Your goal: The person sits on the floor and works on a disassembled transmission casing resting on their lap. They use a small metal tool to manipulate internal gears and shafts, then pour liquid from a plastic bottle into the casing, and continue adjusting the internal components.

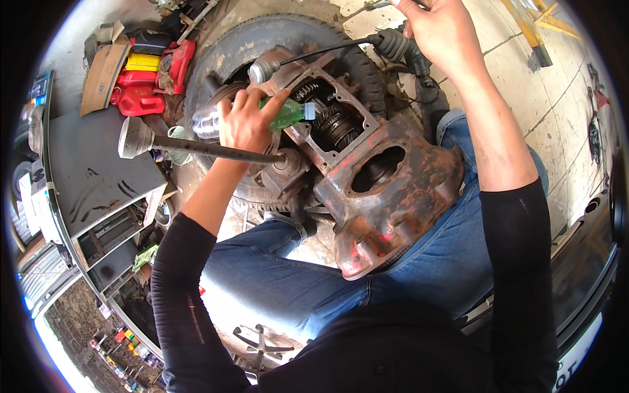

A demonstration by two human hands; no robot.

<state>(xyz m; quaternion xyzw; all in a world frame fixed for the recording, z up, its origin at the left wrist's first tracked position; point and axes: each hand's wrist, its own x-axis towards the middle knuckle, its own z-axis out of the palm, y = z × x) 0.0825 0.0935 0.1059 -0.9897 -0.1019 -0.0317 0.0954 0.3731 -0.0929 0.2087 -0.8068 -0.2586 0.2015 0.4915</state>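
Left hand closed around plastic bottle, its pale-blue cap at the gearbox opening. Right hand cut by view's top edge (grip: cannot tell). Bottle likely light, squeezable; hold mid-body.

To your left stands a grey cabinet — with open compartments. To your right you have a pale tiled floor — strong light falls on it.

Dressed in a plain black top with snug, creased black sleeves reaching onto the forearms, plus faded blue jeans.
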